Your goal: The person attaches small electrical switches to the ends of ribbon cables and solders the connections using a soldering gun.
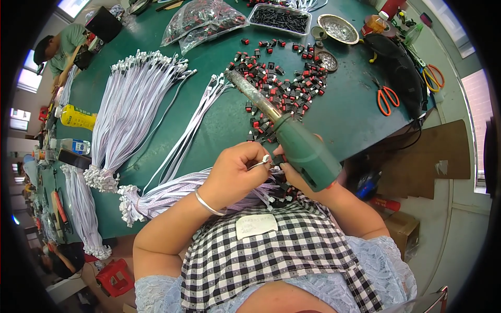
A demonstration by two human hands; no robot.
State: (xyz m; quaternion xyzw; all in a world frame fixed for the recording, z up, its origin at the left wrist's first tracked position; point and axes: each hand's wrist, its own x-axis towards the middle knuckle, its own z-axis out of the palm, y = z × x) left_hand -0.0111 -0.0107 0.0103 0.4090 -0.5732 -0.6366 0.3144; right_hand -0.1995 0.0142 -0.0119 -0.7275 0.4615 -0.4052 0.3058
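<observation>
My left hand (237,166) is closed in a pinch on a white cable, whose small white connector (266,158) shows at the fingertips. Close beside it, my right hand (293,175) grips a small black switch (279,159); part of this hand is hidden behind a green heat gun (308,148). The gun's metal nozzle (253,94) points up and left over the table. A bundle of white cables (175,193) lies under my left forearm, with black pieces at its right end near my apron. Whether cable and switch are joined, I cannot tell.
Loose red-and-black rocker switches (308,78) cover the table's middle. A larger cable bundle (133,109) lies left. Behind are bagged switches (206,23), a tray of black parts (279,21) and a metal bowl (339,28). Orange-handled scissors (387,99) lie right. Another person (65,49) sits far left.
</observation>
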